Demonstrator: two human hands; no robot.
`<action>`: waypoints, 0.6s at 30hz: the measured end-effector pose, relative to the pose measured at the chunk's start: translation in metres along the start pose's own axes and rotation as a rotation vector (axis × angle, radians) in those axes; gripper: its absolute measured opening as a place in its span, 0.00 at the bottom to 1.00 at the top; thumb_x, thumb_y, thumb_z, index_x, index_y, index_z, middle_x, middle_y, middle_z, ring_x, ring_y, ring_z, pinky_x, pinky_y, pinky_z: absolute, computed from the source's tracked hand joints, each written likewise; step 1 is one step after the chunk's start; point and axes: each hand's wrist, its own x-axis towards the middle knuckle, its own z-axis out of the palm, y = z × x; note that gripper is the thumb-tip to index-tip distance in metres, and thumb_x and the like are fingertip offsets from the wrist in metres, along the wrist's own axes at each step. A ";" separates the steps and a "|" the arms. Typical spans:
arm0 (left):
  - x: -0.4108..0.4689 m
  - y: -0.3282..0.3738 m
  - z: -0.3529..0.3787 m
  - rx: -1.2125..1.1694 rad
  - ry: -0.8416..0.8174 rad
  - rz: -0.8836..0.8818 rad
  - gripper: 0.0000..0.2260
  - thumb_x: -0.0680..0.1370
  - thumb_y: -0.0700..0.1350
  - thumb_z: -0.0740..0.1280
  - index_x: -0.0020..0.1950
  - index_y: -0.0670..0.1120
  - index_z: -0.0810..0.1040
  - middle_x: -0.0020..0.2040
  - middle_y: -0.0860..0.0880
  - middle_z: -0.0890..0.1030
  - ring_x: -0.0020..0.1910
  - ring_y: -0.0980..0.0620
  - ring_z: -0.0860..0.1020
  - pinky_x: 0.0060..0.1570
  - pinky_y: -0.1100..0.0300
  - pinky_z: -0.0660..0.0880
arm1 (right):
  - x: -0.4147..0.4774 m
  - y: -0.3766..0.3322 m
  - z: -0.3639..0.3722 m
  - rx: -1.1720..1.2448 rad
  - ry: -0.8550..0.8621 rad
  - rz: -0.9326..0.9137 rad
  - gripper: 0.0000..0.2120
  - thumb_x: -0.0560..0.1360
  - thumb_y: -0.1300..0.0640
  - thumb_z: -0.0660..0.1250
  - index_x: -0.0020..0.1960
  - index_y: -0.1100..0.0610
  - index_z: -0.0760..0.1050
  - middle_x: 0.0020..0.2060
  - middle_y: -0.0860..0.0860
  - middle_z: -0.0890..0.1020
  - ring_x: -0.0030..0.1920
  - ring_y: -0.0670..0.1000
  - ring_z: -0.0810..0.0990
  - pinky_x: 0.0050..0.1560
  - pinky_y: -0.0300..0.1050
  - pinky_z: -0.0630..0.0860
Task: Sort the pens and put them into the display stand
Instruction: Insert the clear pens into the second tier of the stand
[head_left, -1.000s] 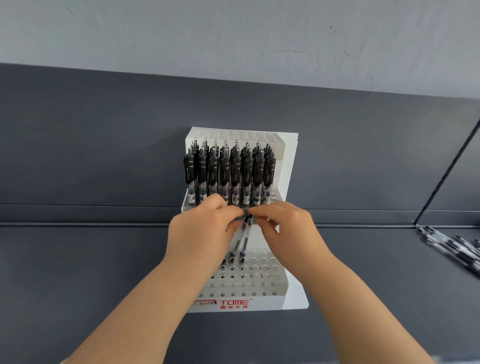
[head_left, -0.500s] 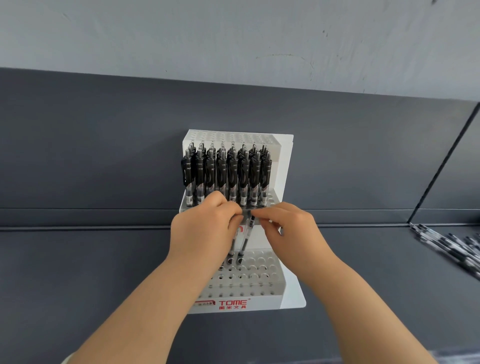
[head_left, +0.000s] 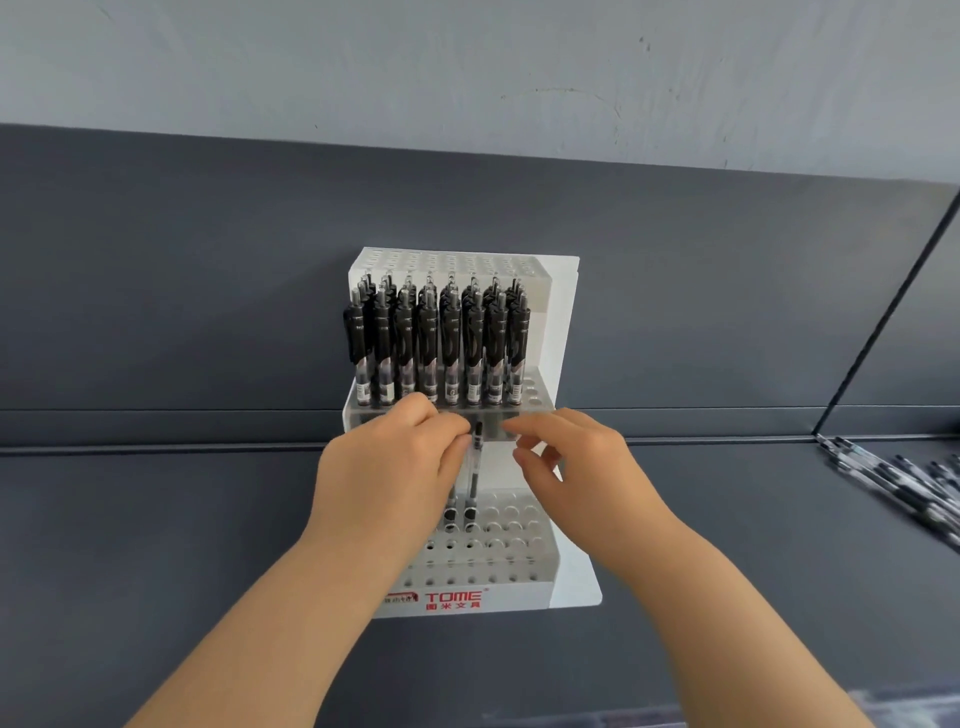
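In the display stand's (head_left: 519, 597) low front tier, an upright pen (head_left: 474, 478) sits in a hole, with open holes to its right. The left hand (head_left: 384, 478) pinches its top in a narrow grip. The right hand (head_left: 582, 467), its grip loose and holding nothing, hovers just right of it. Behind, the middle tier carries packed black pens (head_left: 439, 343). Loose pens (head_left: 909, 488) lie on the bench (head_left: 156, 519), well right of the stand.

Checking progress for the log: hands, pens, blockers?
Left hand pinching pens seated in lower tier of display stand. Right hand open, clear of them. Nothing blocking free holes.
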 end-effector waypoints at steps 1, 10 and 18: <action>-0.002 0.006 0.001 -0.002 -0.007 0.016 0.02 0.71 0.44 0.73 0.44 0.49 0.84 0.36 0.54 0.78 0.27 0.54 0.75 0.20 0.60 0.70 | -0.003 0.004 -0.003 -0.008 -0.001 0.011 0.13 0.78 0.57 0.63 0.61 0.48 0.76 0.45 0.39 0.74 0.41 0.44 0.76 0.48 0.42 0.76; -0.006 0.102 0.047 0.040 -0.075 0.191 0.13 0.75 0.49 0.59 0.44 0.47 0.83 0.36 0.51 0.79 0.33 0.48 0.77 0.27 0.54 0.73 | -0.053 0.068 -0.060 -0.177 0.005 0.069 0.15 0.78 0.51 0.61 0.64 0.47 0.73 0.57 0.42 0.76 0.55 0.45 0.76 0.51 0.40 0.73; -0.015 0.253 0.102 -0.066 -0.195 0.186 0.15 0.75 0.50 0.57 0.48 0.47 0.82 0.37 0.51 0.79 0.34 0.48 0.77 0.29 0.53 0.74 | -0.144 0.159 -0.159 -0.254 -0.034 0.153 0.15 0.78 0.51 0.62 0.64 0.49 0.74 0.58 0.43 0.76 0.56 0.45 0.75 0.51 0.41 0.75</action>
